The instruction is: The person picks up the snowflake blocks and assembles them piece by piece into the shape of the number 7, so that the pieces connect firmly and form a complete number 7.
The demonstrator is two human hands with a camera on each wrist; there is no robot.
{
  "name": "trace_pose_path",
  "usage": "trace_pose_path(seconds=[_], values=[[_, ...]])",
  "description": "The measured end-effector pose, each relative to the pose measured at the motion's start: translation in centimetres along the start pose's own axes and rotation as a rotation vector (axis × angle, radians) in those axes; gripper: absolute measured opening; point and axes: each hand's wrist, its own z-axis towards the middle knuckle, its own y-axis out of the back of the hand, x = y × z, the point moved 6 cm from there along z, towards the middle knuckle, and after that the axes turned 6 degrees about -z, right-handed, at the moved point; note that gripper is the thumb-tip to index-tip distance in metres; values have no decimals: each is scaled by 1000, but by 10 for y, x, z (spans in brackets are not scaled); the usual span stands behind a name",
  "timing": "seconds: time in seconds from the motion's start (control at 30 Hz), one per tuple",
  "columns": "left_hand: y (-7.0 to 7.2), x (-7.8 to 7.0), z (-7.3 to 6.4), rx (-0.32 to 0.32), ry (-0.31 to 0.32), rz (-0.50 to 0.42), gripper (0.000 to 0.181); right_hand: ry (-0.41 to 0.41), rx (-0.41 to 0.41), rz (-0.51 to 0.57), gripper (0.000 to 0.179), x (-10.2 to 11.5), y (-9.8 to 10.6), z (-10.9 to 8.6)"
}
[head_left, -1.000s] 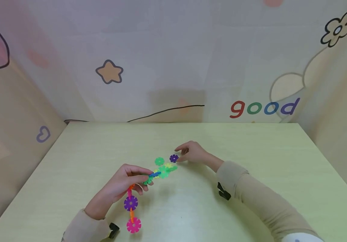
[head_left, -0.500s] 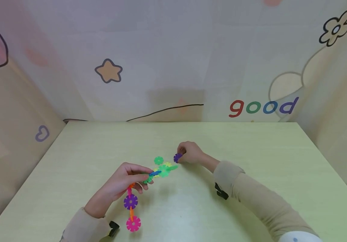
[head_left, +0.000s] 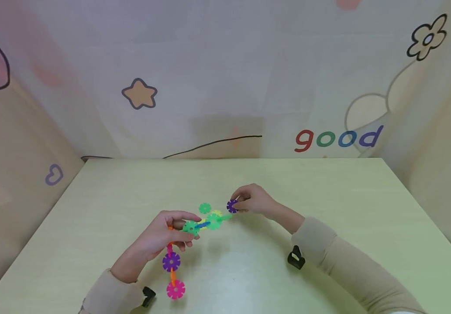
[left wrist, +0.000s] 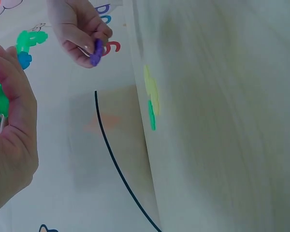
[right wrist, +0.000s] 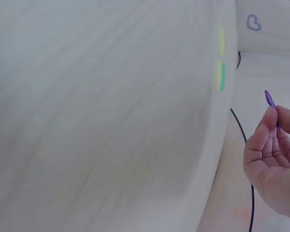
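Observation:
My left hand (head_left: 152,235) holds a chain of slotted plastic flower discs between thumb and fingers. A green disc (head_left: 191,228) of the chain shows at the fingertips, and a blue disc (head_left: 202,225) edge-on joins it to a lighter green disc (head_left: 213,221). Below the hand hang a purple disc (head_left: 171,261) and a pink disc (head_left: 176,289), linked by an orange disc (head_left: 173,276). To the right, my right hand (head_left: 256,201) pinches a separate purple disc (head_left: 231,206), also visible edge-on in the right wrist view. Fingers hide part of the chain.
A loose green disc (head_left: 204,208) lies on the pale table (head_left: 308,187) behind the chain. Yellow discs (left wrist: 152,87) lie flat near it in the left wrist view. A printed cloth wall (head_left: 225,78) stands beyond the table's back edge.
My right hand has closed thumb and fingers on the purple disc and raised it slightly from the table. In my left hand, the green disc has turned to face up more.

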Motion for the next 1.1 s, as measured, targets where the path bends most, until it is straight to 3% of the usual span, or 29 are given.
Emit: trace_pose_path(seconds=[0.2, 0.6, 1.1], values=[[-1, 2, 1, -4, 2, -13, 39, -27, -23, 107, 15, 2, 5, -18], [-4, 0, 3, 3, -12, -20, 38, 24, -54, 148, 16, 10, 16, -45], [-9, -1, 5, 6, -6, 4, 37, -18, -53, 397, 23, 19, 13, -66]])
